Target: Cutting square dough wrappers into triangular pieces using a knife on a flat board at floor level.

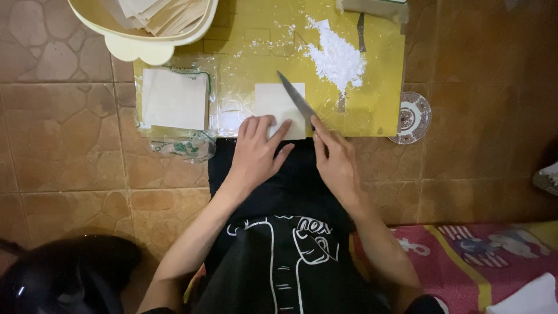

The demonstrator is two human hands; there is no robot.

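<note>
Flanking the sheet (278,103): flour pile (337,58), saucer (412,117).

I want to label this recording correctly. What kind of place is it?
Probably a home floor used for food preparation. The person sits on brown tiles with a yellow board before them, a pile of flour on it, and a knife over a square sheet.

Basin (139,43) blocks far left; powder pile (337,58) blocks far right.
</note>
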